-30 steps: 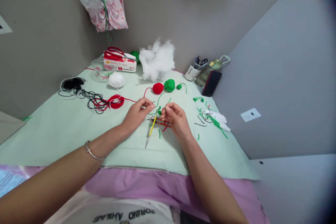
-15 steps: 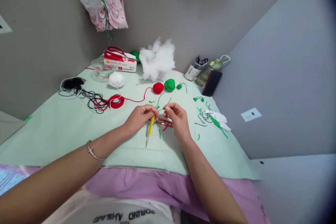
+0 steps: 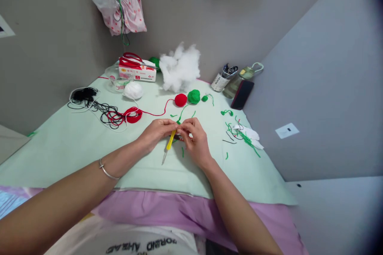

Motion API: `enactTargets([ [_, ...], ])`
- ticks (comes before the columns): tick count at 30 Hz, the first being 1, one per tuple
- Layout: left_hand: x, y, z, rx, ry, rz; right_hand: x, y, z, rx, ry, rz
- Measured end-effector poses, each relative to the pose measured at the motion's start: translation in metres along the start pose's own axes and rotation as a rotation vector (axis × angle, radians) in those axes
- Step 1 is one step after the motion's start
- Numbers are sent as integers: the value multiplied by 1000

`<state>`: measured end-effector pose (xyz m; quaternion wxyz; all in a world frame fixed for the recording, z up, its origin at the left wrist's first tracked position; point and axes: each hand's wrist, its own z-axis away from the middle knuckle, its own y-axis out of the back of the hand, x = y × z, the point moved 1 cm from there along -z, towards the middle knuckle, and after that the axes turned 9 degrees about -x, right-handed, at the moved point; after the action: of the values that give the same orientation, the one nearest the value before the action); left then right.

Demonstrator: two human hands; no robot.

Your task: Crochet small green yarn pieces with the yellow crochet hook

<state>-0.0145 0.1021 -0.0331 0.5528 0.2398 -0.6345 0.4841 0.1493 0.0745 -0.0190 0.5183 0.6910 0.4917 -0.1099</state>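
Observation:
My left hand (image 3: 155,132) is closed, thumb and forefinger pinching green yarn (image 3: 178,121). From those fingertips a yellow-handled crochet hook (image 3: 170,142) slants down toward me, its metal end at the lower left; it appears to be held there too. My right hand (image 3: 193,137) is closed as well, pinching at the same spot, so the fingertips of both hands meet. The yarn runs back toward a green yarn ball (image 3: 194,96). What the fingers form is too small to make out. Beneath the hands lies a slim dark red thing (image 3: 176,137), mostly hidden.
A red yarn ball (image 3: 180,100) and white stuffing (image 3: 179,67) lie behind. Tangled black yarn (image 3: 85,95) and a white yarn ball (image 3: 133,90) are left, near red-handled scissors (image 3: 131,59) on a box. Green scraps (image 3: 248,141), a phone (image 3: 242,94) and a bottle (image 3: 247,72) are right.
My right hand has moved left, from apart to touching my left fingertips. The crochet hook has tilted a little, its metal end swinging left.

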Motion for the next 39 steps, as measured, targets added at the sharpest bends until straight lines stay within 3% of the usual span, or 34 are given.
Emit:
enactTargets([
  [9,1,-6,0,27,-110,-136,4,-5,0,51,-36,108],
  [20,-5,-5,4,-8,-208,-415,5,-2,-1,63,-168,31],
  [25,-5,-2,5,-23,-215,-489,4,-2,-3,65,-258,-127],
  [33,-2,-8,10,-34,-233,-460,11,3,-9,-38,-500,-568],
  [39,-2,-9,9,-16,-254,-400,9,5,-10,-7,-554,-729],
])
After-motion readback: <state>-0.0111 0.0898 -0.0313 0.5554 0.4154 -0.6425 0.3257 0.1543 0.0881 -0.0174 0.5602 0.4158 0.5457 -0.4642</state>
